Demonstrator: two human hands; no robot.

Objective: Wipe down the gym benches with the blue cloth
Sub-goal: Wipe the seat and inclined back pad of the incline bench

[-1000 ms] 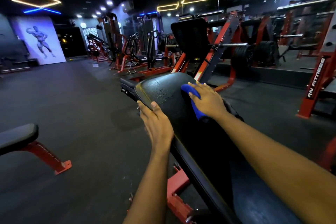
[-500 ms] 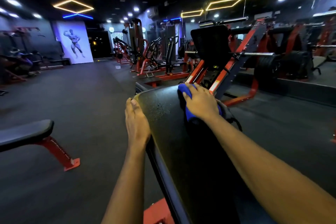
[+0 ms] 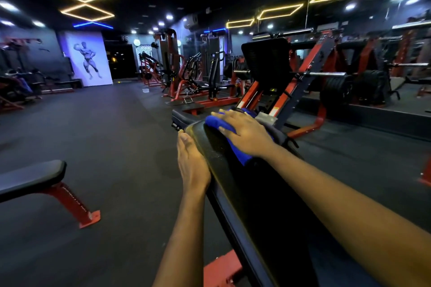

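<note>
A long black padded bench (image 3: 263,207) on a red frame runs from the lower right up to the middle of the view. The blue cloth (image 3: 218,123) lies on the bench's far end. My right hand (image 3: 245,133) presses flat on the cloth with straight fingers. My left hand (image 3: 192,163) rests against the bench's left edge, fingers straight, just below the rounded far corner. Both forearms reach in from the bottom of the frame.
A second black bench (image 3: 30,179) with a red leg stands at the lower left. Beyond the bench end is a red leg press machine (image 3: 279,77) with black weight plates (image 3: 338,91). More machines line the back. Dark rubber floor (image 3: 105,135) spreads to the left.
My right hand has pushed the blue cloth farther up to the bench's far end. My left hand slid along the left edge with it. The camera view has tilted up.
</note>
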